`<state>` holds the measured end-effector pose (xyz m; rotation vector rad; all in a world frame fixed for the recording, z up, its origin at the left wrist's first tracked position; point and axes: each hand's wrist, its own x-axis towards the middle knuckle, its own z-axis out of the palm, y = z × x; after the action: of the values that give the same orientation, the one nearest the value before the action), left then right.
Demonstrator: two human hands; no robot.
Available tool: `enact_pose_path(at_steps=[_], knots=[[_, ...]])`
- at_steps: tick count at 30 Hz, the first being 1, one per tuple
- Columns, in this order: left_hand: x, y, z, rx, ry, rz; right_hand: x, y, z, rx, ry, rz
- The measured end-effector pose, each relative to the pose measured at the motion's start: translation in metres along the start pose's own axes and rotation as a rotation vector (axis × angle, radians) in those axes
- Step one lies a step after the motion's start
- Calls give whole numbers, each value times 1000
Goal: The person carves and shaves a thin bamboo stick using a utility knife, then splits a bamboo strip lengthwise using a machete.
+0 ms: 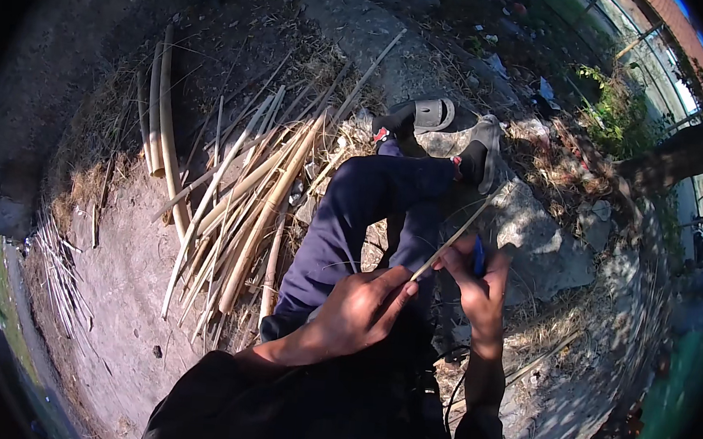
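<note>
Grasping slim, straight, pale stick [458, 241] in left grip [368, 307], slanting above dark cloth trousers [330, 226] | holding small blue object [478, 257], kind unclear, in right grip [477, 281], fingertips beside stick | long tan slats and rounded canes [265, 213] heaped on gritty dirt ground [127, 293], inside its left edge

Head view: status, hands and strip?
Left hand gripping thin strip. Right hand at strip, blue object in its grasp. Stick pile to the left, apart from both hands.
</note>
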<state>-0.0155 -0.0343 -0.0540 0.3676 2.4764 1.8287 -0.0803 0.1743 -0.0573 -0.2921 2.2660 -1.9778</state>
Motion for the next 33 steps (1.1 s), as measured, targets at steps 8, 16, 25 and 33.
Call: enact_pose_path(at_steps=[8, 16, 25, 33], knots=[[-9, 4, -14, -252, -37, -133, 29, 24, -75, -326, 433, -149], [-11, 4, -20, -745, -135, -293, -5, 27, -73, -706, 300, -198], [-10, 13, -16, -344, -141, -152, -23, -30, 4, -586, -96, -377], [-17, 13, -16, -74, -114, -148, -22, -26, 10, -687, -107, -460]])
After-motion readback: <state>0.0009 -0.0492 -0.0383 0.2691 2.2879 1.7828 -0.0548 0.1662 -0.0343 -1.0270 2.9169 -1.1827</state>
